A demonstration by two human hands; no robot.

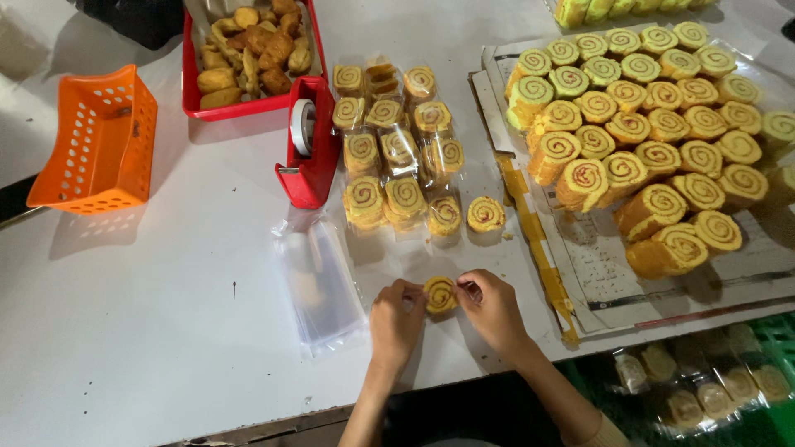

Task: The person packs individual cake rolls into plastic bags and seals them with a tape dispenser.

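1. White table (149,331): stack of clear bags (319,281) at 9 o'clock of the hands; red tape dispenser (308,153) at 11; wrapped slices (397,149) at 12; unwrapped swirl rolls (646,124) on paper at 2. Nothing blocks the hands.
2. Left hand (396,319) and right hand (493,308), forearms converging from 6 o'clock, pinch one swirl slice (440,295) between fingertips, near the table's front edge.
3. Slice: round, spongy, yellow, red spiral, in glossy film.

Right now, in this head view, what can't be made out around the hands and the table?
- Whether the roll slice between the left hand and right hand is already bagged: fingers cover its edges.
- Green rolls: cut off by the top edge.
- Bagged slices below the table: dark, blurred.
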